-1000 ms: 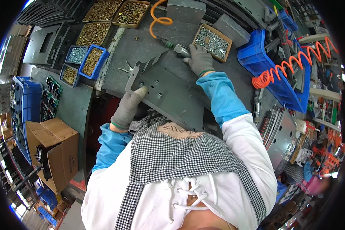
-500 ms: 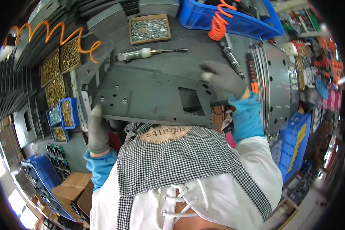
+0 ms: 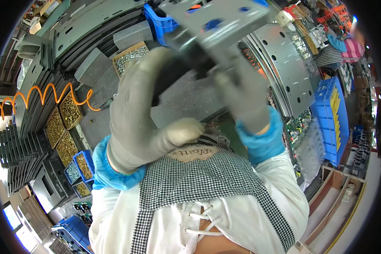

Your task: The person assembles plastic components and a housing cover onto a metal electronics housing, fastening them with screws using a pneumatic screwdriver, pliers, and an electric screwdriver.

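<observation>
Step appears to be mid-air handling of the metal panel point(image 3: 235, 28), raised above the bench point(image 3: 186, 101); left hand point(image 3: 135, 114) gapes, thumb wide of fingers; right hand point(image 3: 247, 91) blurred at panel edge, grip indeterminable; next move likely calls for firm two-handed support.

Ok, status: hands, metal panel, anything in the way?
Left hand open. Right hand blurred, at the grey metal panel, grip unclear. Panel close to camera, partly hiding the blue bin behind it.
</observation>
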### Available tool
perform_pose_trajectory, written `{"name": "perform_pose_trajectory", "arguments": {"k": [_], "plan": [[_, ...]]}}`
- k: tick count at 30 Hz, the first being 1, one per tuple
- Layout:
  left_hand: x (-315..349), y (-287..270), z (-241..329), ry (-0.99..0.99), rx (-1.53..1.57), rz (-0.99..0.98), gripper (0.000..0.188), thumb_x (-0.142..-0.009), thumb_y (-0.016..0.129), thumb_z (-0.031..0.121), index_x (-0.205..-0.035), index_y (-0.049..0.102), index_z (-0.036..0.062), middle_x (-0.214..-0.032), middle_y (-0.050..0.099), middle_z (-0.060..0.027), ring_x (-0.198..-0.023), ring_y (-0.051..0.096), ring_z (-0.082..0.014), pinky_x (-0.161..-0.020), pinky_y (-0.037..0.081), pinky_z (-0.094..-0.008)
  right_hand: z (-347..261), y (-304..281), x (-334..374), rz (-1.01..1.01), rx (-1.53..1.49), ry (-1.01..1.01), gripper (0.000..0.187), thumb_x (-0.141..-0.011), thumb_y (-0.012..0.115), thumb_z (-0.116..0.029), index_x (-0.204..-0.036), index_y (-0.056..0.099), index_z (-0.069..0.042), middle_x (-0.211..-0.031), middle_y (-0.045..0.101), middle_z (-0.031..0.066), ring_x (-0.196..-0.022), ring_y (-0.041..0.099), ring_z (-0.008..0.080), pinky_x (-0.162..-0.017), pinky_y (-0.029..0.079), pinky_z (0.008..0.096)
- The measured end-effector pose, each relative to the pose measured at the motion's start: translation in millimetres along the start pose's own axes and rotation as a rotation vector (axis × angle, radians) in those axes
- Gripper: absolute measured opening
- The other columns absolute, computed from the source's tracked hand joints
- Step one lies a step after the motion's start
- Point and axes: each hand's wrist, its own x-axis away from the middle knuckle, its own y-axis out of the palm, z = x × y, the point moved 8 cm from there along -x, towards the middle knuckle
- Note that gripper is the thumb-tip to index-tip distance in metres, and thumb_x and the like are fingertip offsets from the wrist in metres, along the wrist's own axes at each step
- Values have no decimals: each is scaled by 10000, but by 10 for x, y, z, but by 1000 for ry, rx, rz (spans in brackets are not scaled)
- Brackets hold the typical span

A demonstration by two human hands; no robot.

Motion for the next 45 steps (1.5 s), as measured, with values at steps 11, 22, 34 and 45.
{"name": "perform_pose_trajectory", "arguments": {"k": [11,22,34,45], "plan": [[1472,486,-1225,-747,217,276,682,-963,724,394,-1447,498,-30,-1398,584,-236,-1260,603,-334,-1083,469,-448,338,-641,226,556,-59,-33,243,-918,695,-65,-1105,675,89,-1276,635,211,-1114,648,296,-982,511,392],[2880,862,-1845,-1389,943,581,398,-1039,598,358,-1247,608,19,-1036,656,-66,-891,634,-194,-801,530,-368,1856,1169,1361,-93,-418,394,276,-1040,468,-16,-1267,600,67,-1309,637,137,-1206,622,232,-1060,509,362],[1290,478,-1660,-1108,935,413,298,-998,567,192,-1247,582,28,-1046,644,-85,-927,642,-205,-827,548,-375,3168,1648,1348,188,-1542,963,309,-1011,592,-111,-1300,612,-2,-1288,684,95,-1166,661,249,-1017,526,386],[2290,503,-1837,-1334,683,379,300,-983,560,162,-1241,576,9,-1071,649,-85,-915,645,-177,-810,568,-349,2142,1271,1374,-486,-114,597,266,-970,524,30,-1210,618,96,-1229,705,139,-1117,669,182,-990,510,325]]}}
